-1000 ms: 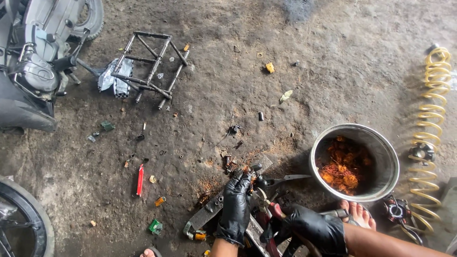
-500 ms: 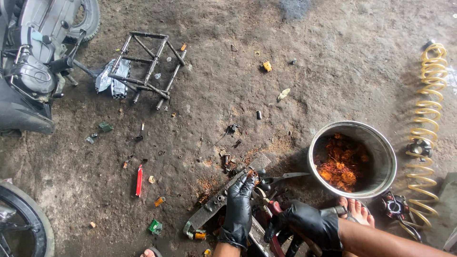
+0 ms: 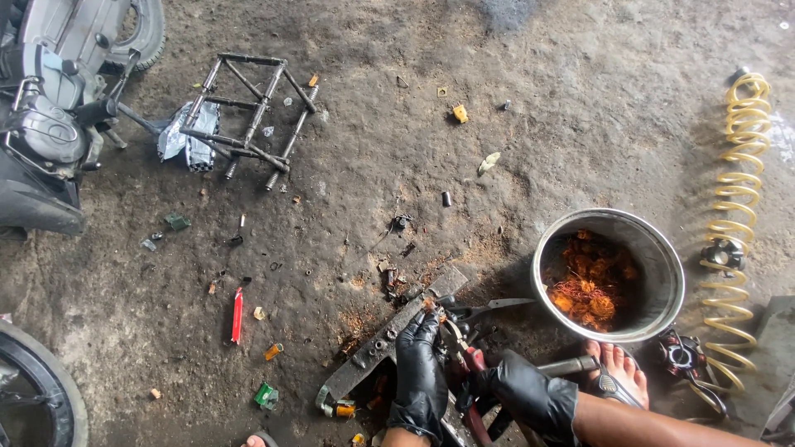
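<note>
Lying on the dirt floor just left of the metal bowl [image 3: 662,273], the flat metal bar [image 3: 389,343] has its long axis diagonal, its upper end pointing toward the bowl and its lower end away from it. On this bar the left hand [image 3: 420,372], in a black glove, presses with curled fingers a small piece I cannot identify. Beside it, nearer the bowl, the right hand [image 3: 526,393], also gloved, closes around the red handles of pliers [image 3: 464,356], whose jaws point up to the left fingertips. Right of the bowl lies a yellow coil spring [image 3: 737,207].
</note>
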